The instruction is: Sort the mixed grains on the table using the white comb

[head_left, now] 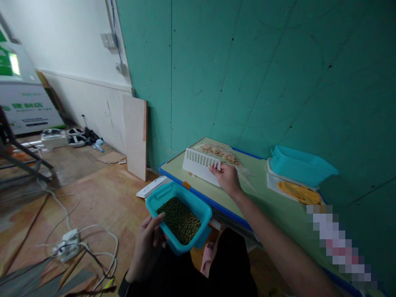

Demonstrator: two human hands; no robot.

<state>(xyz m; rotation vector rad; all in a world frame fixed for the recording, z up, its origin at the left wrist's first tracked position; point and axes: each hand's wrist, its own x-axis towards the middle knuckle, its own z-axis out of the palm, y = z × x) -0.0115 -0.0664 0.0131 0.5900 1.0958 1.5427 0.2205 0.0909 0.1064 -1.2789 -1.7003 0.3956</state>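
My left hand (151, 235) grips the near left rim of a turquoise plastic tub (201, 205), thumb over the edge. Dark green and tan beans or grains (179, 218) fill its bottom. The tub is held below the table's front edge. My right hand (227, 177) pinches a white slotted scraper (198, 167) at its right end. It stands on edge on the pale green tabletop (262, 202). Behind the scraper lies a pile of light-brown grains (219, 153) with pale powder around it, and a few grains show at its lower edge.
Another turquoise tub (303, 165) rests on a white tray at the table's right, beside a folded yellow cloth (298, 192). A green wall (247, 74) stands behind the table. A board (135, 138) leans there. Cables and a power strip (68, 245) lie on the floor at left.
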